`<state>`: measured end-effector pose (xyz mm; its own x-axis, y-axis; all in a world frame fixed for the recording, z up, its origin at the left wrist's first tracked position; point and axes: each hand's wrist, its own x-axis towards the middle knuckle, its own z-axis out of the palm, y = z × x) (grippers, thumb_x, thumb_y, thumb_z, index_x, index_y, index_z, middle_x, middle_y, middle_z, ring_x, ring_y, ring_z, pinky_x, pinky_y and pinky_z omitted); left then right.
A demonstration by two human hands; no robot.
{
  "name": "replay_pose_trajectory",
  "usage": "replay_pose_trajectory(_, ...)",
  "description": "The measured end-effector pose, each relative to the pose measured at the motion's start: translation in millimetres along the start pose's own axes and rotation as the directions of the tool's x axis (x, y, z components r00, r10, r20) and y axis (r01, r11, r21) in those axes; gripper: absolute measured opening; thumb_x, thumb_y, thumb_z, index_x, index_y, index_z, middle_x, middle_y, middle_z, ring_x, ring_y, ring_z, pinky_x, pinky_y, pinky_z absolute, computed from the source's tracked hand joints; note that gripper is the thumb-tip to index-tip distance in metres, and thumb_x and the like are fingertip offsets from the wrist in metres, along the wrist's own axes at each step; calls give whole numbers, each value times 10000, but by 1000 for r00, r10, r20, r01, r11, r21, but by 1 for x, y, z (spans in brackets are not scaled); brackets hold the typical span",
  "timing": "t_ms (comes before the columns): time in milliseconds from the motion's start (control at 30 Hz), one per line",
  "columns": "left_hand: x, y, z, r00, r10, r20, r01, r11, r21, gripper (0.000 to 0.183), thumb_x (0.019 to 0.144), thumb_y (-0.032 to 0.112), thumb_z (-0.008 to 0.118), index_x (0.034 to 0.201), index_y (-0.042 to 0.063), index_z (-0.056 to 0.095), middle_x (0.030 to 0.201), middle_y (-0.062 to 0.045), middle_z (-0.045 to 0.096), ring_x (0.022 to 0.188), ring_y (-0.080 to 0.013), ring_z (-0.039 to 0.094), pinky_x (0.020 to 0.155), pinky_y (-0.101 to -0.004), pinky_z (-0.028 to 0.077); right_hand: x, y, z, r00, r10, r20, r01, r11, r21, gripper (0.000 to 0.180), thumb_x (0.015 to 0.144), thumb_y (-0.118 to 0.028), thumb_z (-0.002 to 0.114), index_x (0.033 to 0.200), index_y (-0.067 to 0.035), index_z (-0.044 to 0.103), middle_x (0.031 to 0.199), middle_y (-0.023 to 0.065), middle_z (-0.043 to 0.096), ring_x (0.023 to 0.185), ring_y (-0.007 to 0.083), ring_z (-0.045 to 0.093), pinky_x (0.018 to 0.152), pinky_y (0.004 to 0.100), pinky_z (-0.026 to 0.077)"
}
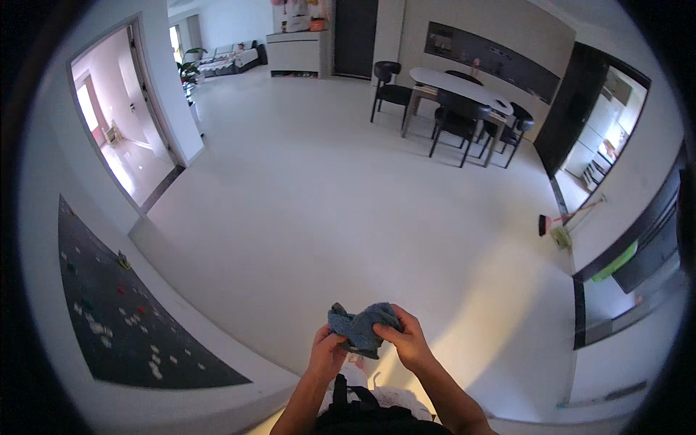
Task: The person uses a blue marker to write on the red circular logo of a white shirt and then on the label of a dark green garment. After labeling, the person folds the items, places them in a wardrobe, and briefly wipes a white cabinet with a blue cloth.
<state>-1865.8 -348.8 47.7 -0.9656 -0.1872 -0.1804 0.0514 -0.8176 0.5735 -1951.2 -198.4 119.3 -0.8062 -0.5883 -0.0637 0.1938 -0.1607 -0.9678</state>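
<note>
A bunched blue-grey cloth (361, 326) is held up in front of my body, above the pale floor. My left hand (328, 353) grips its lower left edge, thumb on top. On the other side, my right hand (405, 337) pinches the cloth between thumb and fingers. Part of the cloth hangs a little below, between the two hands. Black straps and dark clothing show beneath my wrists.
A white table (457, 87) with black chairs (461, 117) stands at the back right. A broom (544, 224) and a green dustpan (560, 237) lean by the right wall. A dark board (125, 321) hangs on the left wall, near an open doorway.
</note>
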Motion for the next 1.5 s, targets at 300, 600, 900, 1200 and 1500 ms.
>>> replay_pose_trajectory(300, 254, 48, 23, 982, -61, -178, 91, 982, 168, 343, 780, 36, 537, 1114, -43, 544, 995, -92, 618, 924, -175, 588, 839, -294, 461, 237, -5, -97, 983, 156, -100, -130, 965, 227, 250, 820, -58, 634, 1063, -22, 588, 948, 34, 629, 878, 126, 571, 790, 273, 460)
replay_pose_trajectory(600, 453, 134, 5, 940, 99, -327, -44, 985, 169, 311, 793, 50, 496, 1083, -45, 552, 971, -97, 612, 894, -194, 589, 822, -312, 467, 501, -27, -123, 957, 171, 234, -165, 985, -45, 141, 822, -56, 626, 952, -27, 582, 781, 6, 571, 703, 91, 515, 626, 250, 437)
replay_pose_trajectory(900, 567, 227, -83, 819, 351, -454, -375, 926, 40, 459, 774, 108, 560, 1199, -51, 490, 1138, -141, 586, 1074, -249, 560, 971, -395, 416, 757, 13, -40, 673, 363, 644, -242, 931, -272, 192, 803, -12, 643, 984, -46, 592, 838, -6, 575, 792, 85, 531, 707, 244, 442)
replay_pose_trajectory(1200, 787, 396, -120, 785, 358, -505, -365, 927, 89, 403, 785, 92, 581, 1164, -36, 533, 1087, -121, 608, 1018, -227, 577, 933, -339, 435, 1027, -12, 26, 662, 370, 652, -188, 924, -334, 165, 786, -25, 654, 932, -46, 582, 790, -2, 591, 708, 89, 542, 647, 226, 436)
replay_pose_trajectory(1500, 1055, 590, -165, 757, 489, -433, -463, 869, 172, 420, 769, 69, 531, 1175, -37, 510, 1137, -149, 587, 1036, -222, 574, 912, -333, 459, 1327, 12, 81, 693, 352, 629, -341, 929, -145, 126, 818, -35, 625, 939, -40, 590, 826, -4, 573, 769, 90, 524, 690, 243, 432)
